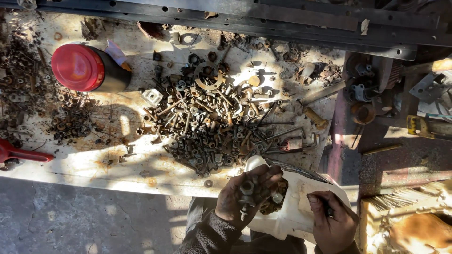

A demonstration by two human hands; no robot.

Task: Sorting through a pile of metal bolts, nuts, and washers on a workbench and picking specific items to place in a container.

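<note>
Sorting rusty hardware, both hands busy

Left hand (245, 195) cupped around a few nuts and bolts (248, 192); right hand (332, 218) grips the white cut-open jug (292, 211) between them, big bolt pile (212, 122) on the counter (94, 164) just above.

A red-lidded dark jar (89, 69) lies beside red-handled pliers (21, 154) on the board (70, 164).

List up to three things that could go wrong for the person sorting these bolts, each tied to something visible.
1. The left hand is heaped with nuts and bolts; some could slip off and fall.
2. The white jug sits off the table, steadied only by the right hand; it might tip.
3. The pile reaches close to the table edge, so loose pieces could roll off.
</note>
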